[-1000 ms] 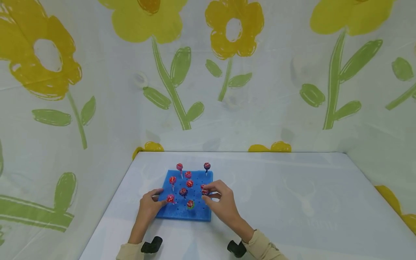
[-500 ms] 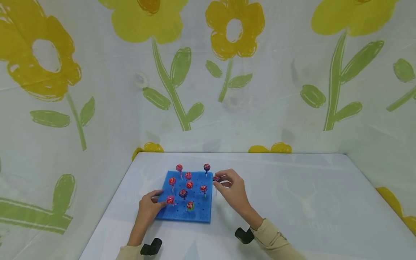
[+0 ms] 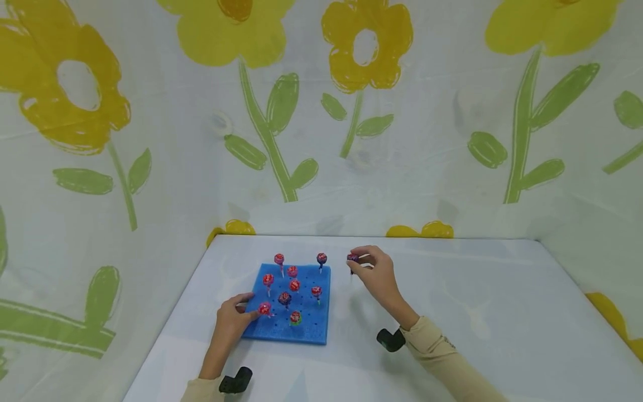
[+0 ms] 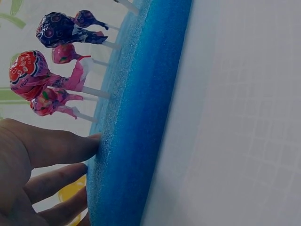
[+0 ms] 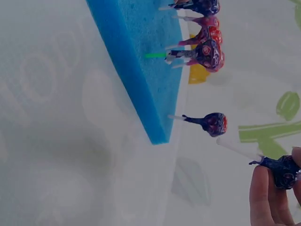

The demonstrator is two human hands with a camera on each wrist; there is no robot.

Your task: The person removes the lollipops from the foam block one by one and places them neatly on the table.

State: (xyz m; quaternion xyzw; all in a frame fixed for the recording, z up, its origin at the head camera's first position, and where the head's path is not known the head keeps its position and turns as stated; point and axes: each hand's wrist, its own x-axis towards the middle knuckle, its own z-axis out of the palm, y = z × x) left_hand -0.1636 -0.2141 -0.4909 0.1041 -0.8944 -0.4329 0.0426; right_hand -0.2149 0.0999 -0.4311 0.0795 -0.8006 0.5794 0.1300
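My right hand (image 3: 378, 273) pinches a dark purple-wrapped lollipop (image 5: 282, 172) by its head, off the board's right side near the far corner. Its white stick points away from the fingers. My left hand (image 3: 232, 321) rests at the left edge of a blue foam board (image 3: 311, 332). In the left wrist view, the thumb touches the board and the other fingers reach its side, partly hidden. Several lollipops stand in the board, including a pink one (image 4: 29, 75) close to my left thumb, a dark one (image 3: 284, 298) in the middle and another dark one (image 5: 215, 125) at the far right corner.
Small holes dot the foam board. It lies on a white table (image 3: 452, 324), left of the middle. A white cloth wall (image 3: 422, 184) printed with yellow flowers rises behind the table and on both sides.
My right hand has lifted the dark lollipop from the board's right part and carried it right and away from me, past the edge. My left hand has stayed at the board.
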